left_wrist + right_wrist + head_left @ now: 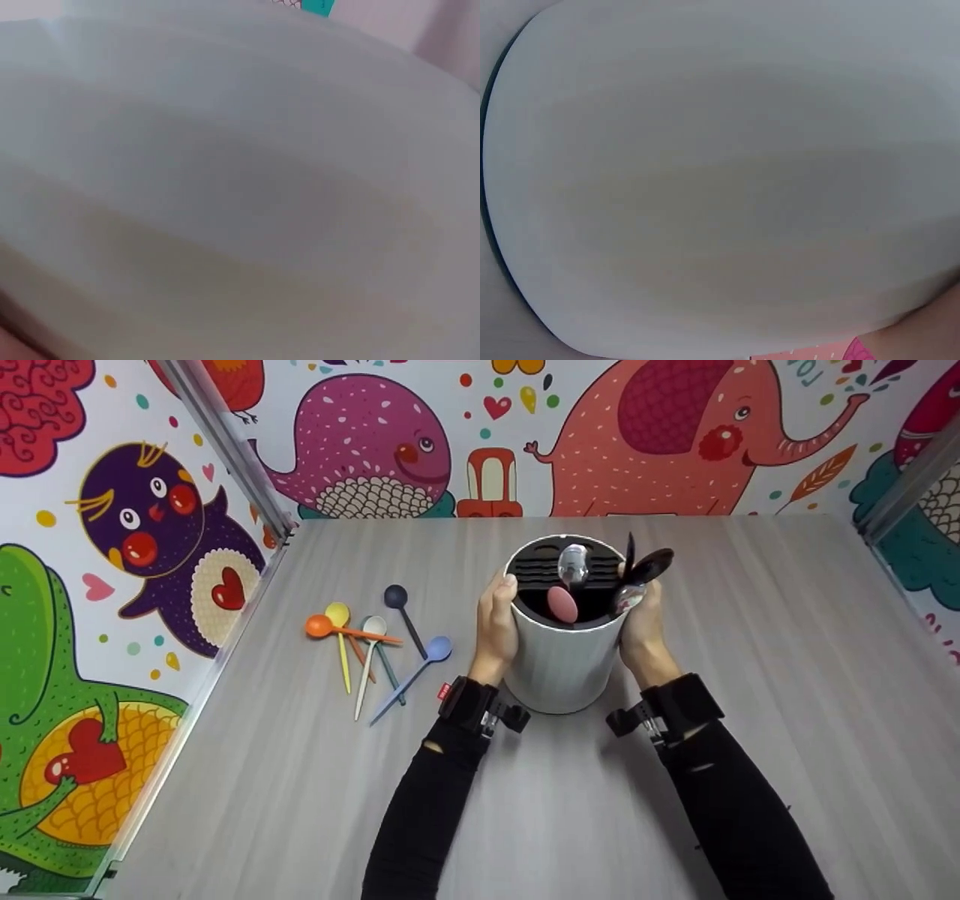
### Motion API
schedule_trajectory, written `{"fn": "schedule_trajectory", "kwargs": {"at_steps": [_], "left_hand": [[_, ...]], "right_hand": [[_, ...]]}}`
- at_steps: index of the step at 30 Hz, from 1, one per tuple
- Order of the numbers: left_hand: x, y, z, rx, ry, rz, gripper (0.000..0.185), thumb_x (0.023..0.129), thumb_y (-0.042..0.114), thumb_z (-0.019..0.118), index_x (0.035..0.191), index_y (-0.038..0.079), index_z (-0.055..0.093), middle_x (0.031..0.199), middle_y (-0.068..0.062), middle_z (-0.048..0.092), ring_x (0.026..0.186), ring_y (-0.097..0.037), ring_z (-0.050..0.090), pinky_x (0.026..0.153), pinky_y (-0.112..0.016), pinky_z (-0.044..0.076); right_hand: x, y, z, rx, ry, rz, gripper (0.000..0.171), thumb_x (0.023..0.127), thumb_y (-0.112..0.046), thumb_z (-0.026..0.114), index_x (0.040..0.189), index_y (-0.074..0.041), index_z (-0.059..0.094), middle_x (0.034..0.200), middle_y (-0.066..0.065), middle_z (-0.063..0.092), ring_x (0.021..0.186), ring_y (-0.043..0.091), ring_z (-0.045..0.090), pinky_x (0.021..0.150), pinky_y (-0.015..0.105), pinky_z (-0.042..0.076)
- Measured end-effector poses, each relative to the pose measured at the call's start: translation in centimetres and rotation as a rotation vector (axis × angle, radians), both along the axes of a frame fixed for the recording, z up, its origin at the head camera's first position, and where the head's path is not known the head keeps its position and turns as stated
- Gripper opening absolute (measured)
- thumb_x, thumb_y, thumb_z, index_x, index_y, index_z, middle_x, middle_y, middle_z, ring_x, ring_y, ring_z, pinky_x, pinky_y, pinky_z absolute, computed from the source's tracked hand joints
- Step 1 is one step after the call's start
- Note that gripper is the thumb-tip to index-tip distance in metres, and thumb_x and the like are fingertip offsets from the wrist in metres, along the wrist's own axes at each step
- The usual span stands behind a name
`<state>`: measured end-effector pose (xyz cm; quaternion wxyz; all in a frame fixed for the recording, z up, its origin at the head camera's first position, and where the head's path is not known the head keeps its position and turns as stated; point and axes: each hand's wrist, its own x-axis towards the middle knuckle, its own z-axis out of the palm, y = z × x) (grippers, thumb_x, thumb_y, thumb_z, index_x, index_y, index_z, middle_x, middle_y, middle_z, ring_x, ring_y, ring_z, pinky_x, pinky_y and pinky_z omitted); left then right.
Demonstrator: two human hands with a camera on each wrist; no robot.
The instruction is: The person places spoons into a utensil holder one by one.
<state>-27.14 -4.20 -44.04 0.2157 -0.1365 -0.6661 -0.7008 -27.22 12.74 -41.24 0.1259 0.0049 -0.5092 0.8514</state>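
A white cylindrical utensil holder [562, 667] with a black slotted top [536, 574] stands in front of me. My left hand [495, 626] grips its left side, thumb up near the rim. On the opposite side my right hand [646, 626] holds it, partly hidden by utensils. Out of the top stick a shiny spoon [574, 561], a pink oval-headed utensil [562, 604], a second shiny spoon [628, 598] and a black spoon [655, 562]. The holder's pale wall fills both wrist views, with a sliver of hand at a lower corner of each.
Left of the holder, several colourful spoons lie loosely heaped on the grey table [300, 780], among them an orange spoon [319, 626], a dark spoon [395, 597] and a blue spoon [438, 649]. Cartoon-printed panels [510, 435] border the table at the back and sides.
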Motion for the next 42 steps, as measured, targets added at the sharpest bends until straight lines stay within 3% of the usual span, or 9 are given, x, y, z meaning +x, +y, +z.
{"fn": "schedule_trajectory", "kwargs": {"at_steps": [10, 17, 20, 23, 26, 31, 34, 38, 42], "left_hand": [[0.4, -1.0, 0.2, -0.131, -0.047, 0.029, 0.055, 0.099, 0.032, 0.031, 0.127, -0.005, 0.063, 0.122, -0.017, 0.066, 0.116, -0.022, 0.059, 0.104, -0.032, 0.043], [1.5, -1.8, 0.7, -0.142, -0.175, -0.1, 0.062, 0.103, 0.038, 0.032, 0.147, -0.001, 0.048, 0.147, -0.015, 0.052, 0.139, -0.02, 0.044, 0.116, -0.031, 0.031], [1.7, -2.5, 0.7, -0.198, -0.204, -0.111, 0.066, 0.105, 0.044, 0.027, 0.154, 0.002, 0.039, 0.157, -0.012, 0.042, 0.146, -0.02, 0.035, 0.119, -0.031, 0.025], [1.7, -3.6, 0.2, -0.308, -0.222, -0.068, 0.065, 0.107, 0.046, 0.02, 0.155, 0.007, 0.041, 0.156, -0.008, 0.045, 0.145, -0.02, 0.037, 0.118, -0.034, 0.027], [1.8, -4.9, -0.5, -0.472, -0.265, 0.022, 0.064, 0.106, 0.048, 0.021, 0.152, 0.01, 0.046, 0.152, -0.008, 0.05, 0.141, -0.025, 0.044, 0.116, -0.04, 0.031], [1.8, -7.2, -1.4, -0.861, -0.373, 0.2, 0.075, 0.1, 0.064, 0.032, 0.153, 0.011, 0.045, 0.152, -0.014, 0.049, 0.138, -0.035, 0.045, 0.112, -0.052, 0.033], [1.9, -8.1, -2.0, -1.064, -0.454, 0.262, 0.088, 0.094, 0.073, 0.041, 0.156, 0.011, 0.04, 0.151, -0.018, 0.047, 0.136, -0.038, 0.044, 0.109, -0.056, 0.033], [2.1, -9.0, -2.7, -1.211, -0.521, 0.316, 0.094, 0.085, 0.071, 0.061, 0.152, 0.008, 0.043, 0.144, -0.023, 0.049, 0.13, -0.042, 0.044, 0.102, -0.058, 0.036], [2.3, -9.6, -3.3, -1.261, -0.542, 0.351, 0.081, 0.08, 0.059, 0.077, 0.136, 0.004, 0.055, 0.13, -0.024, 0.054, 0.121, -0.042, 0.048, 0.096, -0.058, 0.041]], "right_hand": [[-0.3, -0.2, -0.3, 0.003, -0.013, 0.01, 0.04, 0.104, -0.014, 0.036, 0.084, -0.013, 0.07, 0.079, -0.002, 0.068, 0.072, 0.008, 0.061, 0.074, 0.024, 0.051], [-0.1, 0.3, -0.5, 0.017, -0.017, 0.046, 0.034, 0.102, -0.014, 0.041, 0.087, -0.011, 0.071, 0.081, 0.0, 0.068, 0.074, 0.01, 0.063, 0.074, 0.025, 0.052], [-0.2, 0.4, -0.3, 0.01, -0.015, 0.059, 0.033, 0.102, -0.016, 0.04, 0.088, -0.01, 0.071, 0.083, 0.001, 0.069, 0.076, 0.01, 0.063, 0.075, 0.025, 0.053], [-0.2, 0.5, -0.2, 0.013, -0.017, 0.053, 0.035, 0.101, -0.016, 0.038, 0.088, -0.01, 0.069, 0.083, 0.0, 0.067, 0.075, 0.01, 0.062, 0.074, 0.025, 0.052], [-0.3, 0.5, -0.2, 0.023, -0.019, 0.048, 0.036, 0.101, -0.017, 0.036, 0.087, -0.011, 0.068, 0.082, 0.0, 0.067, 0.075, 0.009, 0.061, 0.074, 0.025, 0.051], [-0.3, 0.5, -0.1, 0.04, -0.039, 0.025, 0.037, 0.102, -0.016, 0.035, 0.085, -0.012, 0.067, 0.081, -0.001, 0.066, 0.074, 0.009, 0.06, 0.074, 0.025, 0.05], [-0.3, 0.5, -0.1, 0.045, -0.066, 0.018, 0.038, 0.103, -0.017, 0.032, 0.085, -0.013, 0.065, 0.08, -0.002, 0.064, 0.075, 0.009, 0.059, 0.074, 0.024, 0.05], [-0.3, 0.5, -0.2, 0.046, -0.077, 0.041, 0.037, 0.104, -0.02, 0.032, 0.087, -0.015, 0.064, 0.081, -0.003, 0.064, 0.076, 0.009, 0.059, 0.076, 0.024, 0.049], [-0.3, 0.6, -0.2, 0.041, -0.047, 0.065, 0.036, 0.103, -0.02, 0.035, 0.087, -0.015, 0.066, 0.084, -0.002, 0.066, 0.079, 0.011, 0.061, 0.079, 0.026, 0.05]]}}
